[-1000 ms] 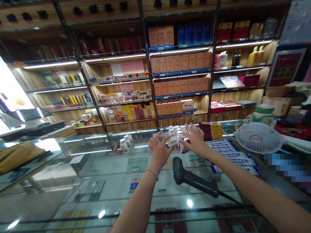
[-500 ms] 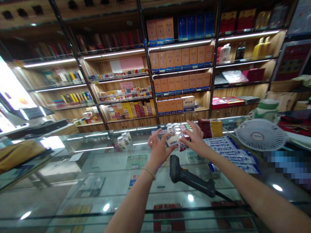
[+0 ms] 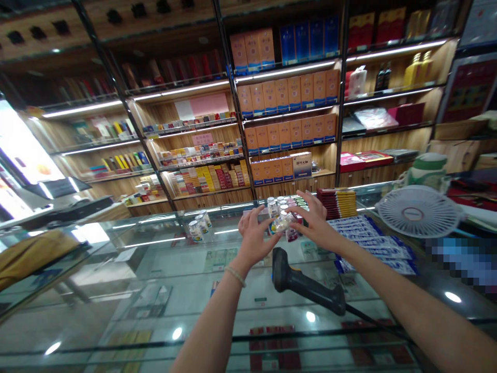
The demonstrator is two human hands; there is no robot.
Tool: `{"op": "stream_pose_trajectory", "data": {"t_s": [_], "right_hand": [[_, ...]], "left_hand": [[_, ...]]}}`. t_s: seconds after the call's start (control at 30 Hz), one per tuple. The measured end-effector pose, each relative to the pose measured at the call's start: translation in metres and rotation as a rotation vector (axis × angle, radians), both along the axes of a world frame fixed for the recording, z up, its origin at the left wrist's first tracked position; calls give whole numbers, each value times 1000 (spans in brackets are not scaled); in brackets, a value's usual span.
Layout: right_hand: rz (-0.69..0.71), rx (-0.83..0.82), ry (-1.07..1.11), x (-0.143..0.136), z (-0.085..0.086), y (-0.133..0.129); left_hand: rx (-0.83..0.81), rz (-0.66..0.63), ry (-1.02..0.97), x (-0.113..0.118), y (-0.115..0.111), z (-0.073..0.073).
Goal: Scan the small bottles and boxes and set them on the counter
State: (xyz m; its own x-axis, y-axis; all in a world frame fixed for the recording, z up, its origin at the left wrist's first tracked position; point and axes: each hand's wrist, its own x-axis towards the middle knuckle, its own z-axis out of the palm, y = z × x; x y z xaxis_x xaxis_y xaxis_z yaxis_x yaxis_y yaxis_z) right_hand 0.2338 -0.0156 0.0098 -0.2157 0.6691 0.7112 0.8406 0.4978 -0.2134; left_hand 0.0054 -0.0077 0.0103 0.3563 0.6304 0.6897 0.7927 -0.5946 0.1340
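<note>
My left hand [image 3: 253, 234] and my right hand [image 3: 313, 220] face each other over the far side of the glass counter [image 3: 186, 280]. Between their thumbs and fingers is a small can [image 3: 283, 223] with a pale, shiny end, tilted on its side. Both hands appear closed on it, though the fingers hide part of it. Just behind stand several small cans [image 3: 272, 206] with white tops, grouped close together. In front of the hands lies a black handheld barcode scanner [image 3: 306, 285], its cable running to the right.
Several small cans [image 3: 200, 227] stand to the left on the counter. Right of my hands are a stack of red and yellow packets [image 3: 337, 203], blue and white sachets [image 3: 368, 241] and a white fan [image 3: 419, 212]. Stocked shelves [image 3: 287, 109] line the back wall.
The small can between my hands has turned, now showing a pale end where a flatter, clear side showed before. Both hands shifted only slightly. The view has tilted a little.
</note>
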Motion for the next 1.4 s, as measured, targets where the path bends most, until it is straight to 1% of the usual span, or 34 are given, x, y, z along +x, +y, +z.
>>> {"op": "stream_pose_trajectory", "data": {"t_s": [0.13, 0.2, 0.3, 0.4, 0.6, 0.67, 0.8, 1.13, 1.4], "right_hand": [[-2, 5, 18, -1, -1, 0], [-2, 18, 82, -3, -2, 0], [-39, 46, 196, -7, -3, 1], [-65, 56, 261, -10, -4, 1], [-20, 18, 281, -19, -6, 0], [-12, 6, 287, -22, -7, 0], [-7, 47, 302, -25, -9, 1], [-45, 124, 384, -18, -12, 7], [-31, 107, 376, -17, -14, 6]], "left_hand": [[24, 19, -29, 2, -3, 3], [31, 33, -48, 5, -5, 4], [37, 51, -93, 8, -8, 4], [49, 69, -136, 11, -10, 4], [82, 67, -193, 16, -11, 2], [92, 86, -206, 19, -11, 1], [101, 109, -223, 25, -13, 1], [58, 49, -175, 25, -19, 7], [60, 19, -217, 22, -13, 5]]}}
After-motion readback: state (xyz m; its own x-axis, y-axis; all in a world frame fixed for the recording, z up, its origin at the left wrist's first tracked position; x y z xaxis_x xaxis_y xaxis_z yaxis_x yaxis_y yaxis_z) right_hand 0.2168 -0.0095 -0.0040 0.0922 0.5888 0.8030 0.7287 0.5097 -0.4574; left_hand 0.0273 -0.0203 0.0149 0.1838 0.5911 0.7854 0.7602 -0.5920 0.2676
